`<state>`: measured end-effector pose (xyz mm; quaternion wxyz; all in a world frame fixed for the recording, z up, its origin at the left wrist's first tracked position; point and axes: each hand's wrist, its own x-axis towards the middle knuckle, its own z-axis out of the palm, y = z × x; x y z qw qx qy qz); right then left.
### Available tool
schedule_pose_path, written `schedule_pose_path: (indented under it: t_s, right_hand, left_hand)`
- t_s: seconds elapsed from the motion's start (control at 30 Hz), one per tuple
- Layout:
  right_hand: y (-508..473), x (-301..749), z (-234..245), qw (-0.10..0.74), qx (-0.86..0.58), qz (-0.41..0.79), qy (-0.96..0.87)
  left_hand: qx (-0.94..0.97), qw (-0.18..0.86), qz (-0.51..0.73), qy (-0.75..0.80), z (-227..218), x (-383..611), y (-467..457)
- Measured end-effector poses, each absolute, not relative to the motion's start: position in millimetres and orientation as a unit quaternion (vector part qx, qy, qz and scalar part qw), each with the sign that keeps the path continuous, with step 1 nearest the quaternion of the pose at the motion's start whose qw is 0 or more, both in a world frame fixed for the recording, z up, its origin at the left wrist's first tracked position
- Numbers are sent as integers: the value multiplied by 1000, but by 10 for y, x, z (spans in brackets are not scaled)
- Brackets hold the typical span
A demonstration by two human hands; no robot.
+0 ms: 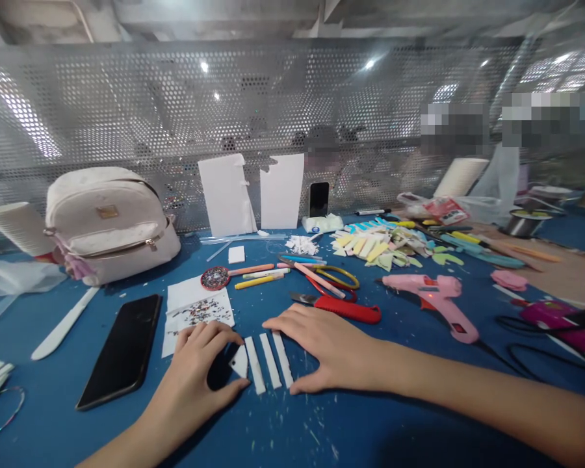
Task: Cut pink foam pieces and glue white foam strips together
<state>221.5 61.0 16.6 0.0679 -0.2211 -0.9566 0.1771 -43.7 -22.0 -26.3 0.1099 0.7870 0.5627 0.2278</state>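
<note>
Three narrow white strips, perhaps foam or card, lie side by side on the blue table: a left strip (255, 365), a middle strip (270, 361) and a right strip (283, 361). My right hand (329, 344) reaches in from the right, fingers stretched out near the right strip's far end and thumb beside its near end. A small white piece with a slanted edge (240, 361) lies left of the strips. My left hand (199, 364) curves around it, thumb and fingertips apart at its two ends. Both hands rest low, open; firm grip on either piece is not visible.
Behind my hands lie a red-handled utility knife (346, 309), scissors (344, 276), markers (259, 281) and a speckled paper (175, 300). A pink glue gun (433, 292) with its cord is at right. A phone (121, 351) and a beige backpack (112, 227) occupy the left; scraps (380, 244) are piled behind.
</note>
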Motion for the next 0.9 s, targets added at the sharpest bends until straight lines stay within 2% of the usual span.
schedule_pose_path:
  t_s: [0.3, 0.63, 0.9]
  right_hand:
    - [557, 2253, 106, 94, -229, 184, -951]
    - [364, 2274, 44, 177, -115, 139, -968]
    - [347, 2290, -54, 278, -83, 174, -941]
  left_hand:
    - [788, 84, 232, 564, -246, -451, -235]
    - [810, 62, 227, 537, -188, -381, -317]
    - [814, 63, 221, 534, -206, -292, -256]
